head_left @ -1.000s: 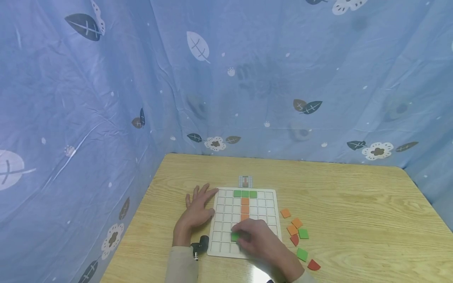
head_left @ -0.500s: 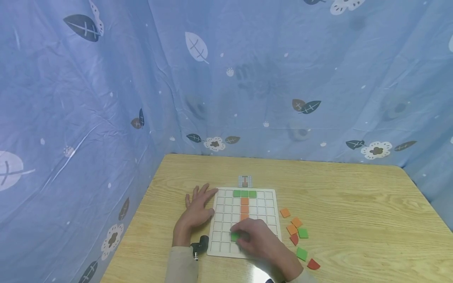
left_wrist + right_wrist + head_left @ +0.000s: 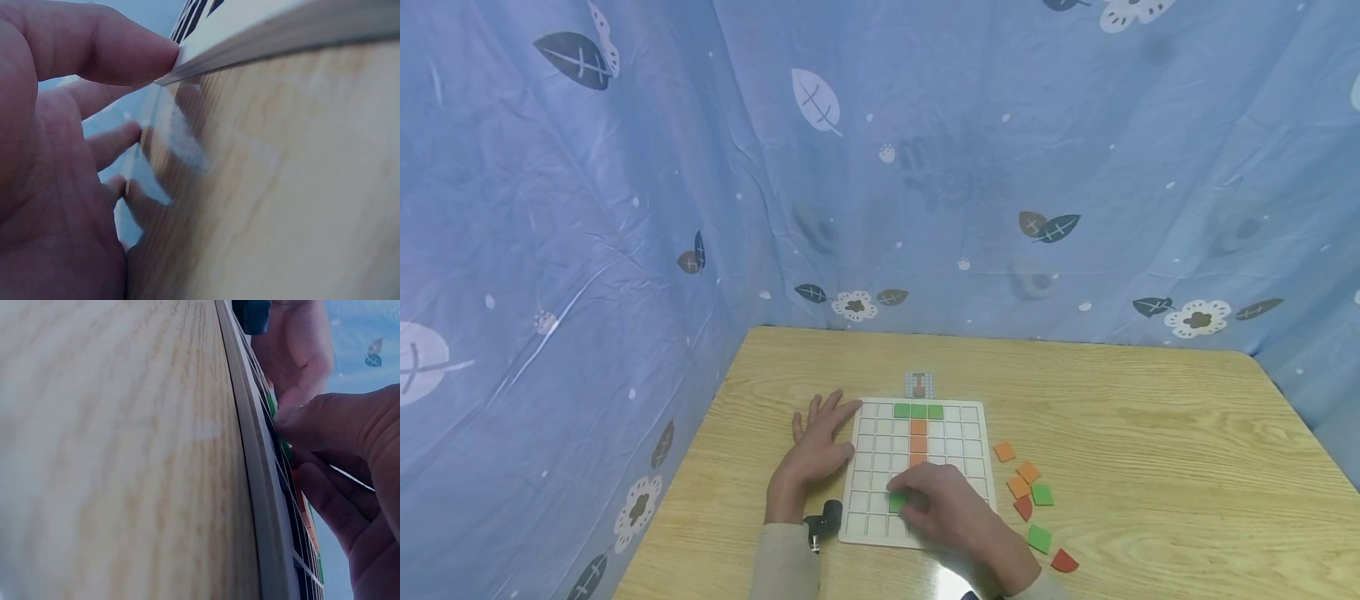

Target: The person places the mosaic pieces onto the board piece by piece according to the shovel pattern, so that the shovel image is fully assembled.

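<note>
A white gridded board [image 3: 871, 458] lies on the table. Three green square tiles [image 3: 918, 411] fill part of its far row, with a column of orange square tiles [image 3: 918, 443] running down from the middle one. My left hand [image 3: 815, 450] rests at the board's left edge, fingers spread, and in the left wrist view its thumb [image 3: 137, 59] touches the board's side. Over the near half, my right hand [image 3: 951, 504] pinches a green square tile [image 3: 897, 502] between thumb and curled forefinger. The hand hides the board's near right cells.
To the right of the board lie loose orange tiles [image 3: 1028, 472], green tiles [image 3: 1040, 538] and red quarter-round tiles [image 3: 1064, 561]. A small picture card [image 3: 920, 385] sits just behind the board. Blue patterned curtain [image 3: 925, 167] closes off the back and left.
Both hands and the tiles stay practically where they were; the right fingers remain at the same green tile. The head view shifts very slightly.
</note>
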### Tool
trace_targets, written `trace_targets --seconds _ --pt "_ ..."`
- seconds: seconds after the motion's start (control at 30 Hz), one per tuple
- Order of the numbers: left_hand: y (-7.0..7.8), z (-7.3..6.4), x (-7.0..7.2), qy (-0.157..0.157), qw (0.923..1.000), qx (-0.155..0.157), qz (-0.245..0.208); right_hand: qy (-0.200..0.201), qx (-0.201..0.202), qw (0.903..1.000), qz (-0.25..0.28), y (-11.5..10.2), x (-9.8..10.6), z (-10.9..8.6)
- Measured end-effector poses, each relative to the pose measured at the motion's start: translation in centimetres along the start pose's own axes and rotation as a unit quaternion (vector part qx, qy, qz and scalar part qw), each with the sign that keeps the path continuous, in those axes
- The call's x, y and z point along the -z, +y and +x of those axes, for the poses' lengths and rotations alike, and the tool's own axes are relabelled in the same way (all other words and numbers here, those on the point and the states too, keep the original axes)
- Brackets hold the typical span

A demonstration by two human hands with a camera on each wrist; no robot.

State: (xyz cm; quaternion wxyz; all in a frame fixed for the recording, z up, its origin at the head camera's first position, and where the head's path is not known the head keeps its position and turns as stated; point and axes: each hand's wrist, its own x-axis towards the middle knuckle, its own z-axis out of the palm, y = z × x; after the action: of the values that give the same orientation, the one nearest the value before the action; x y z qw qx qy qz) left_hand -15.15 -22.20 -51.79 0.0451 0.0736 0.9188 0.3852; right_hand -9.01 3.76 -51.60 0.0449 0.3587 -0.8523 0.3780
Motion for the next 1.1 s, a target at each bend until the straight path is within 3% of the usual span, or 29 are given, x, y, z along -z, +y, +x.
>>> trace_targets --seconds 0.3,0.5,0.7,0.9,1.1 --pt "0.1 -0.3 0.1 0.001 1.0000 0.000 -0.001 0.022 0.015 0.9985 0.049 0.4 0.3 -0.4" --pt "0.2 -0.3 0.1 0.003 1.0000 0.002 -0.005 0.026 -0.005 0.9940 0.106 0.9 2.2 -1.4" --pt "0.2 -0.2 0.1 0.004 1.0000 -0.003 -0.007 0.046 -0.019 0.9929 0.108 1.7 4.5 -3.1" --pt "0.2 -0.2 0.1 0.004 1.0000 -0.002 -0.007 0.056 -0.078 0.9916 0.087 2.1 7.0 -5.5" --pt "0.1 -0.1 0.1 0.002 1.0000 0.001 -0.004 0.052 -0.146 0.9807 0.120 3.2 9.5 -8.0"
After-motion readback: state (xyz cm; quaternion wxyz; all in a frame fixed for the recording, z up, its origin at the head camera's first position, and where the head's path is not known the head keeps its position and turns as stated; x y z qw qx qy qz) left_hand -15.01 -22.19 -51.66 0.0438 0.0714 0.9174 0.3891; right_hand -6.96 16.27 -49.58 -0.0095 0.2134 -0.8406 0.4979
